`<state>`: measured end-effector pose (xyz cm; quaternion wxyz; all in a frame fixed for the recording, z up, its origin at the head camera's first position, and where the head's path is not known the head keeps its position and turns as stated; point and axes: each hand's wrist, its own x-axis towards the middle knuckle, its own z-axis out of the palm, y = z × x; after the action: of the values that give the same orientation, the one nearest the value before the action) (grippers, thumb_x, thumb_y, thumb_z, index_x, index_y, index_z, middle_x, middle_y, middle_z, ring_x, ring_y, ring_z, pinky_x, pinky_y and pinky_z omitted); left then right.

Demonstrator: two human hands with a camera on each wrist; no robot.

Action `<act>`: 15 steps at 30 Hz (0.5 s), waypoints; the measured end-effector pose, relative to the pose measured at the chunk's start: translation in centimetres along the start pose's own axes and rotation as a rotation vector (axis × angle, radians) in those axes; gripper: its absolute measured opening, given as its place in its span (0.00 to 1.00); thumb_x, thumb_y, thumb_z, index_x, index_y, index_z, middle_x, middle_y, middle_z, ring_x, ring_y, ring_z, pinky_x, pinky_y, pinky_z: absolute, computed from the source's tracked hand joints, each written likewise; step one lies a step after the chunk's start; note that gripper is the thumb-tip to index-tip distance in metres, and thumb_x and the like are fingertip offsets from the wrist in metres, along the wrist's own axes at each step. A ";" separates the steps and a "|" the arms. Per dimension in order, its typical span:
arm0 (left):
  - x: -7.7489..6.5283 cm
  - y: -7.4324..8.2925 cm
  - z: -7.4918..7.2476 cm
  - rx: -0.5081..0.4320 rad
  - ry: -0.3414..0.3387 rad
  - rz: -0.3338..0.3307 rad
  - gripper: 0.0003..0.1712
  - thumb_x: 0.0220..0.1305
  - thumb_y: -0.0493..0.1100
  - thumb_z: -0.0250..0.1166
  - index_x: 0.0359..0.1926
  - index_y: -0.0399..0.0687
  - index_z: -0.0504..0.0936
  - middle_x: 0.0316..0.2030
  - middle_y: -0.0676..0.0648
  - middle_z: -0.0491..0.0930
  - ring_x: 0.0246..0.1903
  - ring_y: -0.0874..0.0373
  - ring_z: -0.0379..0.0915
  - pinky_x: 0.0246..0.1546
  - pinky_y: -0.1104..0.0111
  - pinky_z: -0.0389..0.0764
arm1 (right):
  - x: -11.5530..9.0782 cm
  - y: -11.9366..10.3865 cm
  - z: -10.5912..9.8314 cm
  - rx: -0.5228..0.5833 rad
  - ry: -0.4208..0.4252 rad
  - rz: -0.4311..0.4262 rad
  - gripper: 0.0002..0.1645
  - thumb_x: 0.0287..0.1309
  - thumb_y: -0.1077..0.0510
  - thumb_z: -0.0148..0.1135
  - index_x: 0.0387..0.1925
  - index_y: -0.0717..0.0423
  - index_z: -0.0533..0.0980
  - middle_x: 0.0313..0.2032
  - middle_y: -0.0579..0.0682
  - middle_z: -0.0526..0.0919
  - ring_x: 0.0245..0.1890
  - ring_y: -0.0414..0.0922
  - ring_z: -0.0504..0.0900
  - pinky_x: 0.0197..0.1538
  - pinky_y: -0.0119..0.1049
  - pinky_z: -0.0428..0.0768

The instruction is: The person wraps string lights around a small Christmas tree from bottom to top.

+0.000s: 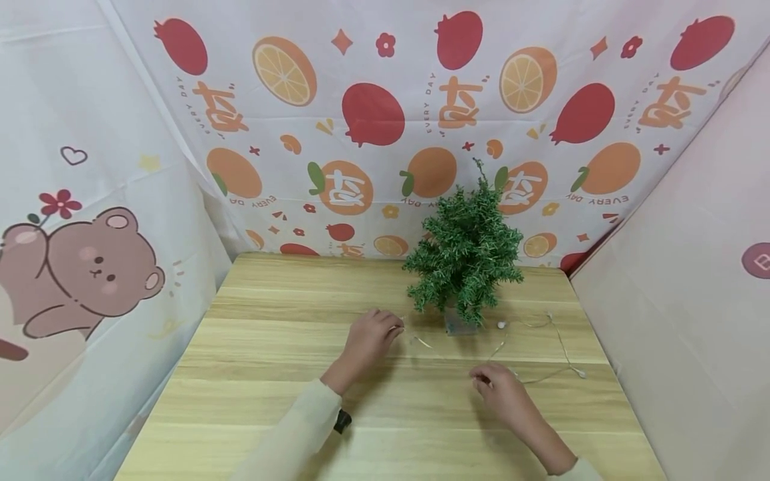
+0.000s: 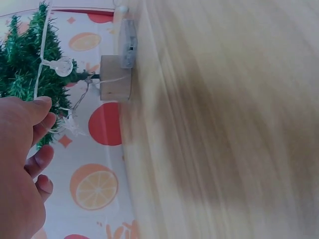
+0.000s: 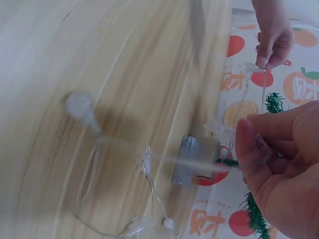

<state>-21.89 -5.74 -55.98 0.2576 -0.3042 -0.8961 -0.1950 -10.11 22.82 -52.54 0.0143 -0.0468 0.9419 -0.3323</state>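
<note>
A small green artificial tree (image 1: 466, 250) stands on a block base (image 2: 115, 84) toward the back of the table. My left hand (image 1: 371, 337), left of the base, pinches the thin wire of a string of lights (image 2: 41, 74) between thumb and forefinger. A clear round bulb (image 2: 64, 66) hangs from that wire beyond the fingertips. In front of the tree, my right hand (image 1: 502, 391) pinches another stretch of the wire, seen in the right wrist view. From there the string loops over the table to the right, with a pale bulb (image 3: 79, 105) blurred in that view.
A clear-grey box (image 2: 128, 44) sits against the tree's base. The wooden table (image 1: 259, 374) meets a fruit-printed cloth (image 1: 373, 113) behind the tree. Cloth also hangs on the left, with a bear print (image 1: 105, 267), and on the right. A black object (image 1: 342, 421) shows by my left cuff.
</note>
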 end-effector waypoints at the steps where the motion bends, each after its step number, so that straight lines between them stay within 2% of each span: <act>1: 0.1 -0.1 -0.1 -0.001 0.003 0.001 0.03 0.61 0.46 0.74 0.36 0.56 0.89 0.36 0.57 0.87 0.33 0.60 0.75 0.32 0.69 0.77 | 0.0 0.1 0.0 0.001 0.007 0.006 0.09 0.60 0.68 0.67 0.40 0.54 0.85 0.36 0.43 0.83 0.38 0.38 0.79 0.38 0.28 0.80; 6: 0.6 -0.3 -0.5 -0.019 0.032 0.020 0.03 0.61 0.44 0.74 0.37 0.55 0.89 0.37 0.56 0.87 0.33 0.60 0.76 0.32 0.69 0.78 | 0.0 0.3 -0.2 0.061 0.011 0.043 0.08 0.63 0.66 0.66 0.43 0.56 0.84 0.38 0.46 0.83 0.32 0.39 0.80 0.31 0.27 0.79; 9: 0.8 -0.5 -0.6 -0.018 0.049 0.028 0.03 0.63 0.44 0.73 0.37 0.55 0.88 0.37 0.56 0.87 0.32 0.60 0.76 0.32 0.69 0.78 | -0.1 0.4 -0.4 0.107 0.015 0.063 0.07 0.65 0.65 0.65 0.44 0.58 0.84 0.35 0.47 0.81 0.26 0.41 0.79 0.27 0.28 0.78; 15: 1.5 -1.0 -1.0 -0.042 0.052 0.000 0.02 0.64 0.43 0.72 0.38 0.54 0.88 0.37 0.55 0.87 0.32 0.58 0.75 0.32 0.67 0.77 | 0.1 0.2 -0.8 0.117 0.041 0.113 0.07 0.67 0.61 0.64 0.43 0.57 0.84 0.32 0.45 0.80 0.24 0.41 0.77 0.27 0.30 0.77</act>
<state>-23.26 -6.34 -54.49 0.2745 -0.3043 -0.8848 -0.2219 -10.23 23.50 -52.08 0.0164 0.0143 0.9221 -0.3863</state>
